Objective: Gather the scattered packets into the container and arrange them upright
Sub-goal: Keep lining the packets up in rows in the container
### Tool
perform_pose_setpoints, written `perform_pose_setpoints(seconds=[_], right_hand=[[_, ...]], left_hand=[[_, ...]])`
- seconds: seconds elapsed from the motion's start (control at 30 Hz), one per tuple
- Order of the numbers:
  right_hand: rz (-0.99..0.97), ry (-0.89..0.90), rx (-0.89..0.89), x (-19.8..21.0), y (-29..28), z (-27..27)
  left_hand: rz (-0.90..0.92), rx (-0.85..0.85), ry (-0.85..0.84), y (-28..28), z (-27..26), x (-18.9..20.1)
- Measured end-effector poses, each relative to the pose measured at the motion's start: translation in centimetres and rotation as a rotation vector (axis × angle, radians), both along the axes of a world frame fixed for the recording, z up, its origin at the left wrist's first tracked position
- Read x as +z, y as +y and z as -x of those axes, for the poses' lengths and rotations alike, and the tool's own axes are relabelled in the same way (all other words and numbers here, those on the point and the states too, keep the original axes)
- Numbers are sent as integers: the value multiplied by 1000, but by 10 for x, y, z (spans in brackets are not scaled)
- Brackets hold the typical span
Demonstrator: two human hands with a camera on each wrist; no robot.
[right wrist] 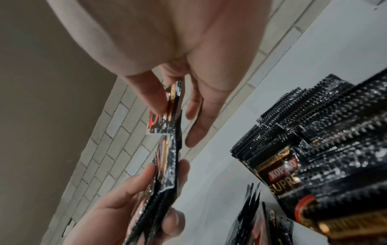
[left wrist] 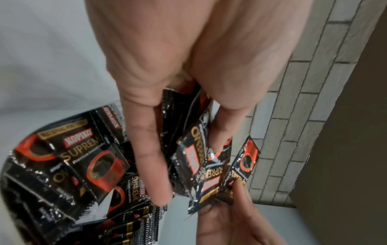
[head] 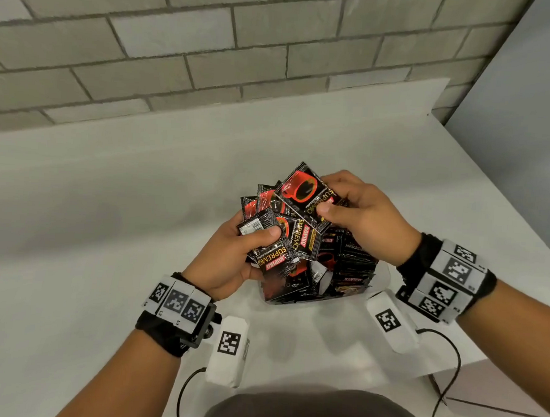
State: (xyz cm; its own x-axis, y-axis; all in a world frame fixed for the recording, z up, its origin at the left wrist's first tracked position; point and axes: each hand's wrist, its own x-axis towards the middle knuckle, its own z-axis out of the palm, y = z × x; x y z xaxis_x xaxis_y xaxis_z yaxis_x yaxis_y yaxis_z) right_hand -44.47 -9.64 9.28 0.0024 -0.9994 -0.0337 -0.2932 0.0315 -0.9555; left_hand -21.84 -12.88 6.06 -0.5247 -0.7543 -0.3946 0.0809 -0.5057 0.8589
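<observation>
Several black-and-red coffee packets [head: 284,238] are fanned in my left hand [head: 259,239], thumb pressed on their front. My right hand [head: 329,195] pinches the top packet [head: 302,192] of that fan by its right edge. Both hands hover just above a clear container [head: 281,299] on the white table, packed with more packets [head: 350,264], mostly on edge. In the left wrist view my left-hand fingers [left wrist: 150,157] lie behind the held packets [left wrist: 196,160], with the container's packets [left wrist: 73,157] below. In the right wrist view thumb and fingers pinch a packet [right wrist: 167,107] above the left hand's stack [right wrist: 167,174].
The white table [head: 107,198] stretches left and back to a grey brick wall [head: 212,59]. Its right edge [head: 508,222] falls away near my right forearm. Two white marker pods with cables [head: 228,350] [head: 389,321] lie on the table near my wrists.
</observation>
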Motion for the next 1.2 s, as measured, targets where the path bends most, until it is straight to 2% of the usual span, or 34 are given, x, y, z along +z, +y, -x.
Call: perform_pose_setpoints(seconds=[0.1,0.23,0.4,0.47,0.57,0.63,0.73,0.83,0.9,1.2], right_hand=[[9,-97,-10,-1,1,0],[-29,39,94,-4,2,1],[-35,-49,-100,-2,-12,17],[-59,122,-121,3,-15,28],[-34,448,26,5,-12,37],[-20,585,107,3,-11,40],[-55,552,116,2,-13,40],[-40,376,53,6,-16,39],[1,331,6,10,-18,43],[11,795,256,-25,-16,27]], left_hand=[[8,-7,-13,0,-1,0],[21,3,-12,-2,-3,0],[12,115,-36,-12,-17,-1],[2,163,-49,-17,-27,-2],[2,199,-71,-21,-38,-4],[12,199,-80,-23,-43,-5],[17,189,-83,-22,-45,-8],[20,170,-91,-19,-43,-9],[26,148,-94,-17,-42,-10],[14,144,-90,-15,-38,-10]])
